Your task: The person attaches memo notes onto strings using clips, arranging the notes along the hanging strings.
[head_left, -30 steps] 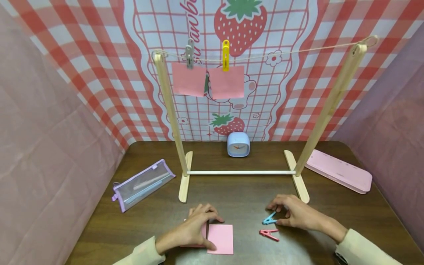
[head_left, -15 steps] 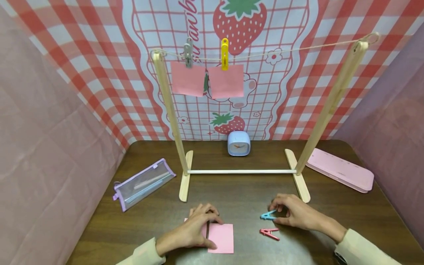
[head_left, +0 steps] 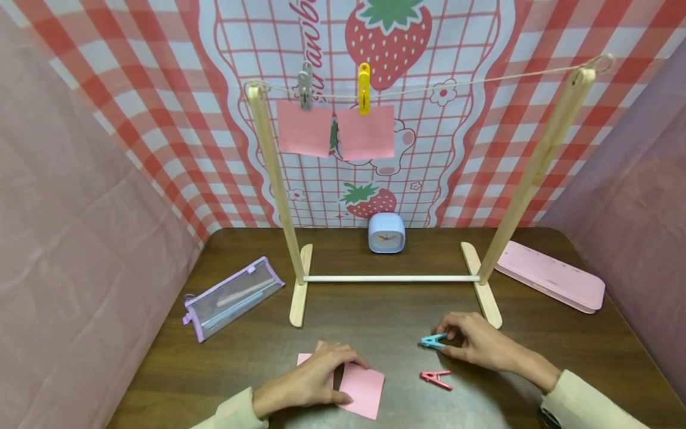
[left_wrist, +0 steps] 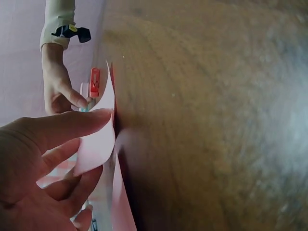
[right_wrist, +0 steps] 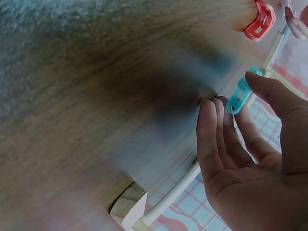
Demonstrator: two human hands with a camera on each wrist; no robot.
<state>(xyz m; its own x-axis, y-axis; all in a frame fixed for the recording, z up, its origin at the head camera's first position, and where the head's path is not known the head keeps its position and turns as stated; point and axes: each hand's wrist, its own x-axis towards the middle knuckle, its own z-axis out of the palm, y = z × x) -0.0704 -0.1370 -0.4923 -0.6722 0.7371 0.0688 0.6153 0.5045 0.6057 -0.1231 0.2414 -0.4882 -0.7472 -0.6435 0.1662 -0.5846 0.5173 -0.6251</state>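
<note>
My left hand pinches a pink square of paper between thumb and fingers, low over the table. In the left wrist view this paper looks bent and partly raised. Another piece of pink paper lies beside it, mostly hidden under the hand. On the right, my right hand holds a light blue clothespin by its handle end, between thumb and fingers. A red clothespin lies on the table just in front of it.
A wooden stand carries a string, where a grey clothespin and a yellow clothespin each hold pink paper. Behind are a small clock and a pink case. At left lies a mesh pencil pouch.
The pink paper under my left hand has turned and shifted slightly right, its edge now slanted. The blue clothespin has moved a little up and left in my right hand.
</note>
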